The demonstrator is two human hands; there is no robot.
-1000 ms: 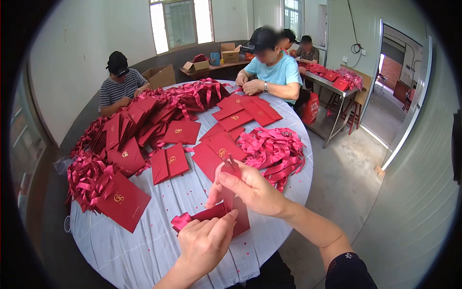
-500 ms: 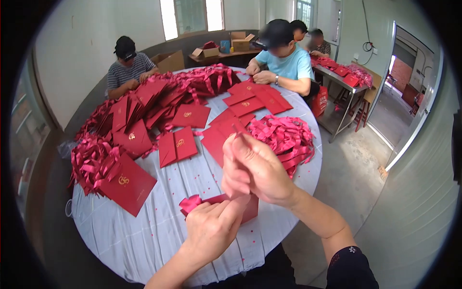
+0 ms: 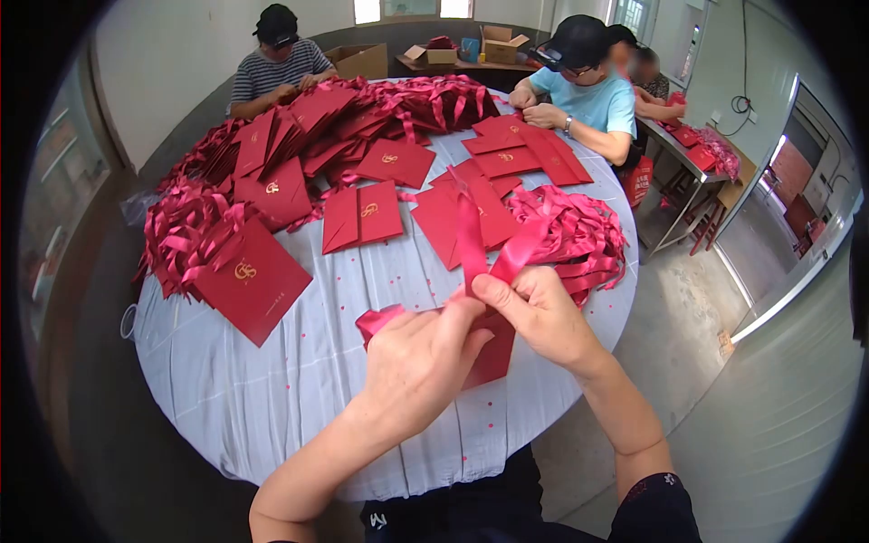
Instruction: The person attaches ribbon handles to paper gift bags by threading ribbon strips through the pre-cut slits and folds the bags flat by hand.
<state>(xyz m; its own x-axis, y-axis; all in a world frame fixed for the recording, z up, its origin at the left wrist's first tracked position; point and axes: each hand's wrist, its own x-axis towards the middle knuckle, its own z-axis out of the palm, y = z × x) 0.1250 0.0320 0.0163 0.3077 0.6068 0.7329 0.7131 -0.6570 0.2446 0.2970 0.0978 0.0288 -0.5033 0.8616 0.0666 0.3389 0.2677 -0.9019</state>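
A pink-red satin ribbon [image 3: 470, 237] rises between my hands, its two tails spreading upward in a V. My right hand [image 3: 549, 319] is closed, thumb and fingers pinching the ribbon near where the tails meet. Beside it my left hand [image 3: 418, 355] is closed too, fingertips at the foot of the ribbon, with the grip partly hidden behind the knuckles. Under both hands lies a red paper envelope [image 3: 494, 355], mostly covered. A loop of ribbon [image 3: 377, 319] shows at its left end, past my left hand.
The round table [image 3: 226, 398] has a pale cloth. On it lie a heap of red envelopes [image 3: 312, 110], a ribbon pile [image 3: 579, 240] at right and loose gold-printed envelopes [image 3: 362, 215]. Two people in caps work across the table; others sit at a side table [image 3: 674, 145].
My right hand has come down from its raised position to beside my left hand. The ribbon tails now show above the hands. The camera view has shifted.
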